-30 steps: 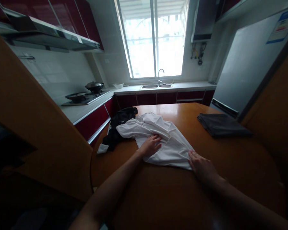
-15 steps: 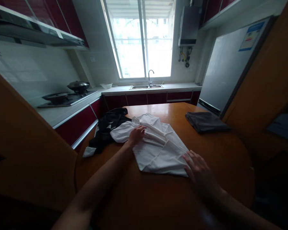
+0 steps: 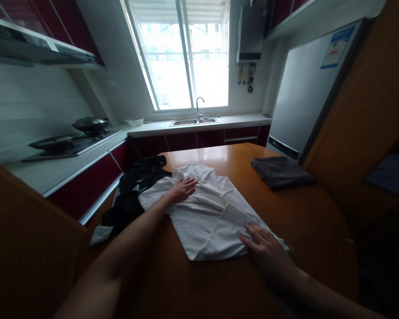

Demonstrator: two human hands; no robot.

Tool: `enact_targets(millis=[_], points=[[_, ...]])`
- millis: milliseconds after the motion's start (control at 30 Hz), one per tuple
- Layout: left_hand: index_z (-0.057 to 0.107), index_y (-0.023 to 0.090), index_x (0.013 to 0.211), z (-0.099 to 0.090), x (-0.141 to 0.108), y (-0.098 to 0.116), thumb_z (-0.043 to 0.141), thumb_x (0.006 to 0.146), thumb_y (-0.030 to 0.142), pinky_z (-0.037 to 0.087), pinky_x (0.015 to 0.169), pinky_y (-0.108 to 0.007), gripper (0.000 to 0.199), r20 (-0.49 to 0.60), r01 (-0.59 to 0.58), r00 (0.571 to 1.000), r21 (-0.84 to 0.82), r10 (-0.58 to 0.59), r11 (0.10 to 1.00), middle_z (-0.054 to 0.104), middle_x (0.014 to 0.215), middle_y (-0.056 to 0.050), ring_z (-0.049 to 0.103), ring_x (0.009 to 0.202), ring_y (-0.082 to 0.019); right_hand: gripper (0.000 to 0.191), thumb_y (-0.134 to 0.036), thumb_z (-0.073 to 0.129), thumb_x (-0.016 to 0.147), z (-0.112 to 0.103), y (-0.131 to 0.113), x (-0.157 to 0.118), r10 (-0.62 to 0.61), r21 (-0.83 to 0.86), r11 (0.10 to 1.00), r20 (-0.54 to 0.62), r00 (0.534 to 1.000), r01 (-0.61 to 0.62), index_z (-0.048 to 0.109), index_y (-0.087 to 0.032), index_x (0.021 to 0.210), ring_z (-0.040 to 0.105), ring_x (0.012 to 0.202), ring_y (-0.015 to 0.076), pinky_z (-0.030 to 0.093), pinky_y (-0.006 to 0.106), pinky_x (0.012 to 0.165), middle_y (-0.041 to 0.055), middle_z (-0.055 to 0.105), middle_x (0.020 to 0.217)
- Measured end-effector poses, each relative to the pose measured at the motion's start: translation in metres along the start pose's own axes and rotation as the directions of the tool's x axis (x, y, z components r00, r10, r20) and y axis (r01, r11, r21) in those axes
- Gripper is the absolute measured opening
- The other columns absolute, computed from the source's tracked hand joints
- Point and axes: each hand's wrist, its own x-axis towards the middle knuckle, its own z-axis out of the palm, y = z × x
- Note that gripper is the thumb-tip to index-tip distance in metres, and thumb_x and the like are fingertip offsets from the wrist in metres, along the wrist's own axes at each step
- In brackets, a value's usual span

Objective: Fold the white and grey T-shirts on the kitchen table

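A white garment (image 3: 206, 217) lies spread and wrinkled over the wooden table (image 3: 239, 155). My left hand (image 3: 182, 189) rests flat on its upper left part, fingers spread. On the lower right part lies my right hand (image 3: 261, 241), palm down with the fingers stretched out, near the cloth's edge. A black garment (image 3: 136, 190) with a white patch at its lower end is crumpled at the left, partly against the white cloth.
A folded dark grey cloth (image 3: 281, 172) sits on the table's right side. Beyond the table are a sink (image 3: 193, 121), a white bowl (image 3: 134, 122), and a stove (image 3: 63, 148) with pans. The fridge (image 3: 312, 93) stands at the right.
The view has turned slightly right. My left hand has opened out, its fingers now flatter and more spread on the white cloth. More of the cloth's lower right corner shows beyond my right hand.
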Motion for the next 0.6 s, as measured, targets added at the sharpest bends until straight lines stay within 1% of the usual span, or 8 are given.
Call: enact_targets(millis=[100,200,300,400,500,600], points=[[0.041,0.025,0.153,0.002,-0.008,0.004,0.033,0.103,0.050,0.018,0.121,-0.053,0.056,-0.024,0.072,0.997,0.018,-0.071,0.997,0.034,0.160,-0.010,0.027,0.150,-0.029,0.045,-0.013,0.049,0.097,-0.006,0.038,0.009,-0.047,0.053,0.998,0.070,0.996,0.044,0.063,-0.032,0.135,0.051,0.135,0.0270,0.045,0.047,0.108,0.0098,0.053,0.148],[0.048,0.022,0.148,-0.004,-0.021,0.016,0.039,0.102,0.045,0.024,0.119,-0.054,0.052,-0.081,0.107,0.991,0.060,-0.102,0.992,0.043,0.155,-0.014,0.038,0.145,-0.031,0.047,-0.015,0.045,0.099,-0.012,0.082,0.020,-0.114,0.114,0.989,0.142,0.983,0.098,0.060,-0.037,0.137,0.048,0.138,0.0245,0.040,0.050,0.112,0.0049,0.049,0.152],[0.056,0.019,0.141,-0.015,-0.041,0.036,0.046,0.100,0.046,0.030,0.115,-0.053,0.050,-0.103,0.094,0.991,0.133,-0.080,0.987,0.055,0.144,-0.018,0.053,0.132,-0.034,0.049,-0.015,0.044,0.097,-0.013,0.124,0.037,-0.137,0.142,0.983,0.170,0.976,0.113,0.060,-0.040,0.137,0.046,0.140,0.0236,0.035,0.054,0.115,0.0021,0.049,0.152],[0.062,0.018,0.132,-0.028,-0.067,0.064,0.048,0.099,0.052,0.039,0.105,-0.048,0.049,-0.079,0.109,0.992,0.177,-0.096,0.978,0.068,0.124,-0.019,0.066,0.113,-0.033,0.050,-0.012,0.044,0.094,-0.009,0.158,0.059,-0.148,0.154,0.980,0.147,0.978,0.125,0.064,-0.037,0.133,0.043,0.142,0.0237,0.030,0.055,0.117,0.0025,0.053,0.148],[0.065,0.016,0.126,-0.041,-0.097,0.099,0.048,0.098,0.054,0.045,0.095,-0.044,0.050,-0.013,0.146,0.989,0.238,-0.148,0.960,0.073,0.106,-0.019,0.070,0.098,-0.033,0.050,-0.009,0.043,0.092,-0.003,0.178,0.087,-0.149,0.127,0.983,0.124,0.981,0.133,0.067,-0.033,0.129,0.040,0.144,0.0246,0.025,0.058,0.118,0.0037,0.056,0.146],[0.066,0.014,0.126,-0.050,-0.125,0.133,0.050,0.098,0.052,0.047,0.088,-0.043,0.050,0.074,0.161,0.979,0.293,-0.190,0.942,0.073,0.100,-0.019,0.070,0.094,-0.035,0.051,-0.007,0.043,0.090,0.004,0.179,0.111,-0.165,0.116,0.982,0.127,0.978,0.151,0.068,-0.030,0.128,0.037,0.145,0.0242,0.021,0.058,0.120,0.0035,0.057,0.145]])
